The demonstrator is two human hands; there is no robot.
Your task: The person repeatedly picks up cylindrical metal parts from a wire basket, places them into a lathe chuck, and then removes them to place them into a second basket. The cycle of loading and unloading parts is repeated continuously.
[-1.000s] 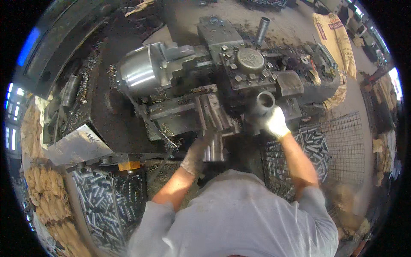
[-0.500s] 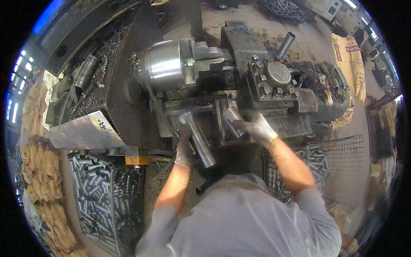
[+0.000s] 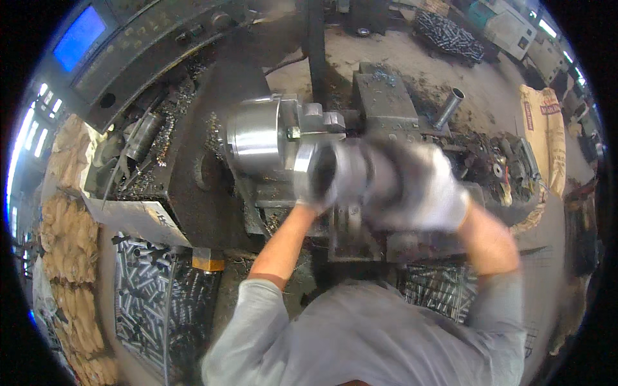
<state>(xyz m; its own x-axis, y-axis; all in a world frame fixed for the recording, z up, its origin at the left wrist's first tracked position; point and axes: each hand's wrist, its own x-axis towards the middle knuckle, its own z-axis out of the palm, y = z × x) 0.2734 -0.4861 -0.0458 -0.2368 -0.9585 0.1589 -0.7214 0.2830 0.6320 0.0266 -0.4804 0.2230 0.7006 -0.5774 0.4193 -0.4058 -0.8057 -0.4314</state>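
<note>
My left hand [image 3: 325,177], in a soiled work glove, is closed around a shiny metal tube [image 3: 302,168], held just in front of the lathe chuck [image 3: 254,136]. My right hand [image 3: 434,193], in a pale glove, is over the tool post area and smeared by motion. Its fingers, and whatever may be in them, cannot be made out. The blur between both hands hides most of the tool post. The chuck's stepped jaws [image 3: 322,119] face right, toward my hands.
A metal tube [image 3: 449,109] leans upright behind the carriage. Bins of metal tubes stand below at left [image 3: 138,289] and right [image 3: 438,293]. Beyond the machine lies another heap of tubes [image 3: 449,35]. A paper sack [image 3: 544,128] stands at right; a blue screen [image 3: 79,38] is upper left.
Both hands have risen from the machine's front edge toward the chuck and tool post. My left hand has brought its tube up beside the chuck. The view has shifted slightly.
</note>
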